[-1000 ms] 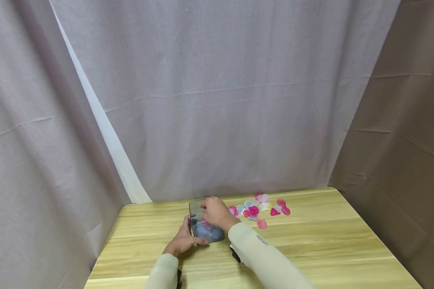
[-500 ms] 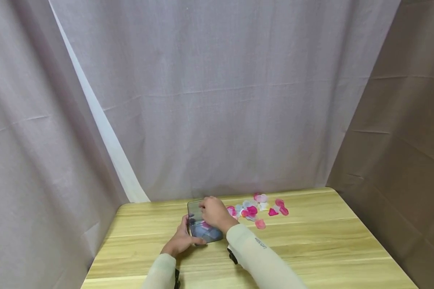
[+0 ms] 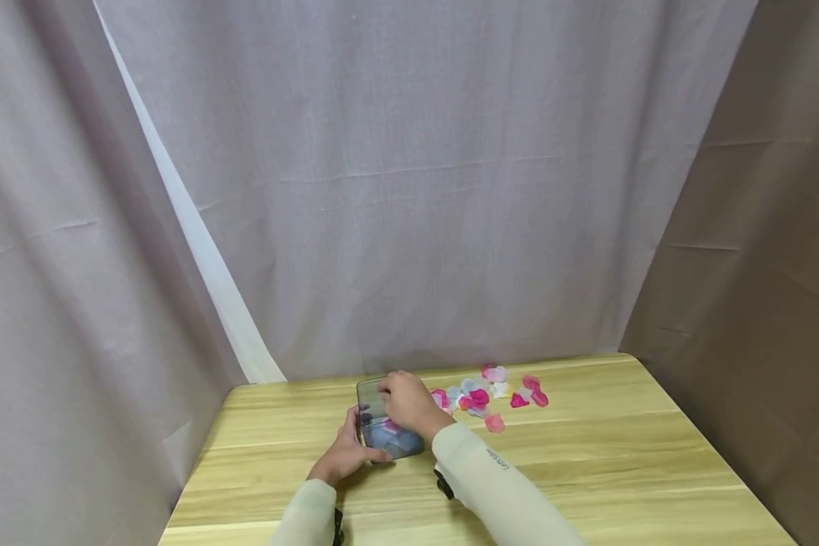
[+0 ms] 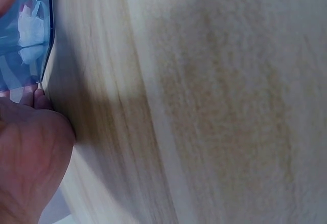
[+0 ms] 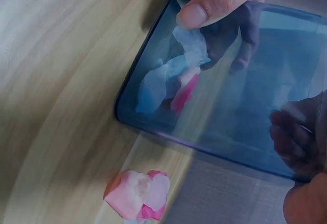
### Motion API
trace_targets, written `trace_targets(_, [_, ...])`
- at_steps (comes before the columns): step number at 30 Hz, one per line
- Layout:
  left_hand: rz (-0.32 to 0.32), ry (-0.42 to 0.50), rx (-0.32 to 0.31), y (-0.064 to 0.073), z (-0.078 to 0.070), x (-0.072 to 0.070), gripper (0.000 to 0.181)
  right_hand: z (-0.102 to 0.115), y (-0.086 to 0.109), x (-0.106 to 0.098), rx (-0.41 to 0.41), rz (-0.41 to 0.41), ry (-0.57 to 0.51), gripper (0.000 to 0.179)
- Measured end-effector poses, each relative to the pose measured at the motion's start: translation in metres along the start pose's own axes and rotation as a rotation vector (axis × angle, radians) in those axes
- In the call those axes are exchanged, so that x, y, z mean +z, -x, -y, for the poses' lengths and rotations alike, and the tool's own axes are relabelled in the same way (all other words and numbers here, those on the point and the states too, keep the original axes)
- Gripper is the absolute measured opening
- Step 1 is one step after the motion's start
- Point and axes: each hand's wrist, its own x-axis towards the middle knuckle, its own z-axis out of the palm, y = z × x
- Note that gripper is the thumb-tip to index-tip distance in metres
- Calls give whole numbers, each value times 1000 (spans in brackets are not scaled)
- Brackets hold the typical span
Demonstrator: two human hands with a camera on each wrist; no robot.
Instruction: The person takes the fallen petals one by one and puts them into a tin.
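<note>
Left hand gripping tinted container, right hand curled, hold unclear, its fingers behind tint only from right wrist.

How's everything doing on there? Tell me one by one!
See-through container: held, partly filled
Petals inside: gathered toward one end
Loose petals: scattered on the table
Left hand: gripping the container
Right hand: at the container, fingers curled; whether it holds anything is unclear
Curtain: hanging, creased
</note>
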Motion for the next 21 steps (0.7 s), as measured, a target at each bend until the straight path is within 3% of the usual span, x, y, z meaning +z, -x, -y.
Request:
trace_targets(6, [16, 39, 1, -3, 0, 2, 115, -12, 2, -12, -42, 15, -95, 25])
trace_targets(9, [7, 37, 27, -3, 1, 4, 115, -21, 12, -24, -79, -33, -119, 29])
trace_targets(15, [-10, -7, 49, -6, 0, 7, 116, -46, 47, -44, -132, -203, -69, 25])
trace_targets(21, [-5, 28, 23, -5, -5, 5, 113, -52, 86, -43, -61, -270, -17, 22])
